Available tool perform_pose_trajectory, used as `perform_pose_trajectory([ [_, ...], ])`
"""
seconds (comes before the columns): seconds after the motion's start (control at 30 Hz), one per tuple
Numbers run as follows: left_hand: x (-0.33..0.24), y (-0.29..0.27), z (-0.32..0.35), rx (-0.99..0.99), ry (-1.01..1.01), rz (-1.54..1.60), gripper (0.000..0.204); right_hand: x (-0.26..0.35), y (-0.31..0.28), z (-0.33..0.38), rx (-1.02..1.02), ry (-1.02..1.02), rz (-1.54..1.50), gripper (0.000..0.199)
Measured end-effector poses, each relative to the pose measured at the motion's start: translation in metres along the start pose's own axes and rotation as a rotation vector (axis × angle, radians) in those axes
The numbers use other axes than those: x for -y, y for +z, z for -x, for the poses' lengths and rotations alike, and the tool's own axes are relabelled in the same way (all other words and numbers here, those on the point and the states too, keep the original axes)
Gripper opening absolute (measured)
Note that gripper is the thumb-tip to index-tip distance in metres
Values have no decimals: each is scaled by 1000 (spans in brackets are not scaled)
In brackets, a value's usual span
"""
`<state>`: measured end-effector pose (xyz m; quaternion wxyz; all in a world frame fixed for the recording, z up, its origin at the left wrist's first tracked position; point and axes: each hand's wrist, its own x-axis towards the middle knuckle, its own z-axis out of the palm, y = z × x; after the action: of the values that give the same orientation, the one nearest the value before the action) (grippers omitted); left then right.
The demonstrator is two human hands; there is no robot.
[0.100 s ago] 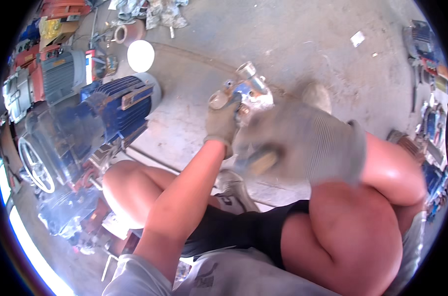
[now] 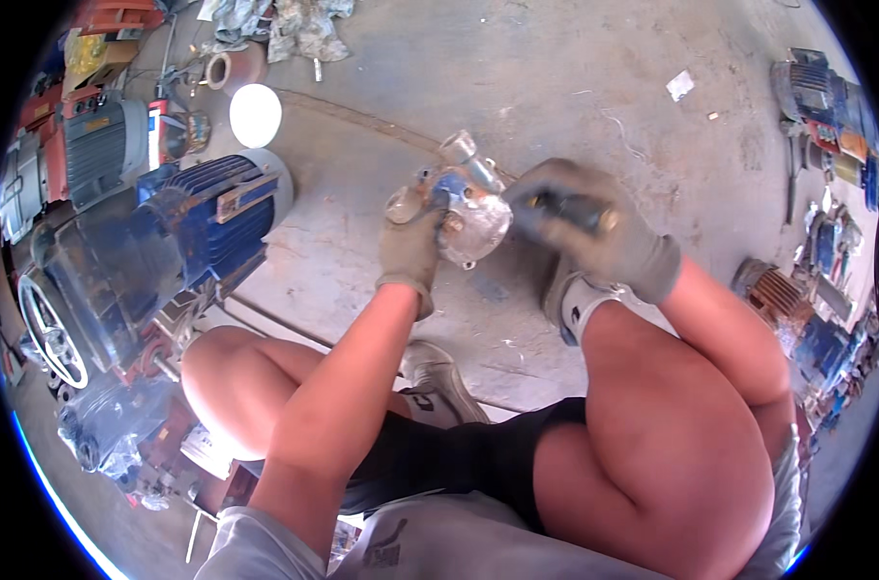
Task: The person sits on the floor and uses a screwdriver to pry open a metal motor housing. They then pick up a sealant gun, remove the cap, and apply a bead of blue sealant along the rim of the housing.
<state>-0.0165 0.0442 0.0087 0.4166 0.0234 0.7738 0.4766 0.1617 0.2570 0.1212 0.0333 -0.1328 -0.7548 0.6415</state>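
In the middle of the head view, my gloved left hand (image 2: 410,246) grips a metal housing (image 2: 476,224) by its left side. This casting has a scraped silvery face, patches of blue paint and short pipe-like openings at its upper and left ends. My gloved right hand (image 2: 604,232), blurred by motion, is closed around a dark tool (image 2: 577,210) with a yellowish spot at its end. The tool's exact kind is too smeared to make out. Its far end lies close to the housing's right edge; whether they touch, I cannot tell.
A blue electric motor (image 2: 225,208) with a handwheel (image 2: 53,329) lies at the left, near my knee. Behind it stand a grey motor (image 2: 104,145) and a rusty ring-shaped part (image 2: 234,68). Several motors and tools line the right side, including a rusty finned part (image 2: 774,290).
My right hand has moved down and away from my body with the tool, to beside the housing. My left hand keeps its grip. The whole view has shifted slightly.
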Motion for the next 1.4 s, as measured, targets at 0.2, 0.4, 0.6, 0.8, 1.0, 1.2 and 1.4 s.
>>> perform_pose_trajectory([
  [0.2, 16, 3, 13, -46, -304, 105, 53, -39, 29, 36, -125, -134, -89, 39],
  [0.4, 12, 5, 14, -56, -221, -66, 62, -49, 39, 21, -71, -93, 26, 41],
  [0.6, 6, 11, 22, -102, -159, -143, 60, -45, 40, 11, -163, 98, -51, 33],
  [0.8, -14, 14, 34, -54, -109, -199, 63, -37, 40, -7, 2, 119, 161, 36],
  [1.0, -9, 13, 31, -61, -166, -204, 74, -48, 42, 15, 289, -281, 719, 36],
  [1.2, -11, 11, 29, -81, -196, -194, 71, -33, 20, 29, 37, -170, 236, 38],
  [1.4, -19, 13, 32, -90, -177, -265, 75, -38, 17, 14, 51, -77, 170, 37],
])
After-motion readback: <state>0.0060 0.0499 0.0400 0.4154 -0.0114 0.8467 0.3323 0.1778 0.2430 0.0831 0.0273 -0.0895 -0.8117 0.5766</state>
